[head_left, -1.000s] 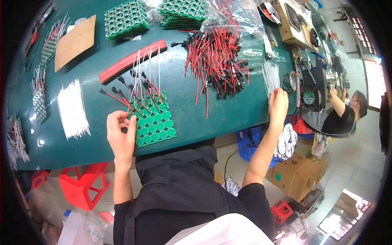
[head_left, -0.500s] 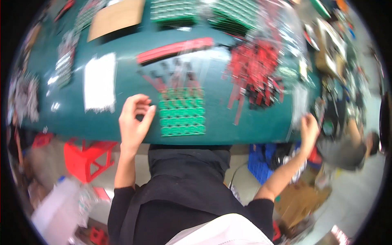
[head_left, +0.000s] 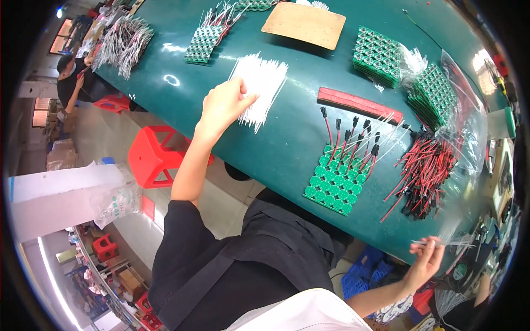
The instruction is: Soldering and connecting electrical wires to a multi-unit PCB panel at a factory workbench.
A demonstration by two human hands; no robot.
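My left hand [head_left: 226, 105] is over the near left edge of a flat pile of white wires [head_left: 262, 91]. Its fingers are curled with the thumb held apart, and I see nothing between them. At the table's right end, my right hand [head_left: 428, 259] pinches a few thin white wires [head_left: 455, 243]. Between my hands lies a green circuit board panel [head_left: 334, 182] with rows of round pads. Red-and-black leads with black connectors [head_left: 366, 124] and loose white wires stick out from its far side.
A red bar [head_left: 359, 105] lies beyond the panel. To its right are a heap of red-and-black leads [head_left: 425, 171] and stacked green boards [head_left: 378, 55] near clear plastic bags. Brown cardboard [head_left: 303, 25] lies at the back. A red stool [head_left: 154, 157] stands left; another person [head_left: 69, 83] sits far left.
The view has swung left. My left hand has moved from beside the panel to the white wire pile. My right hand stays at the right end, its white wires now plainer.
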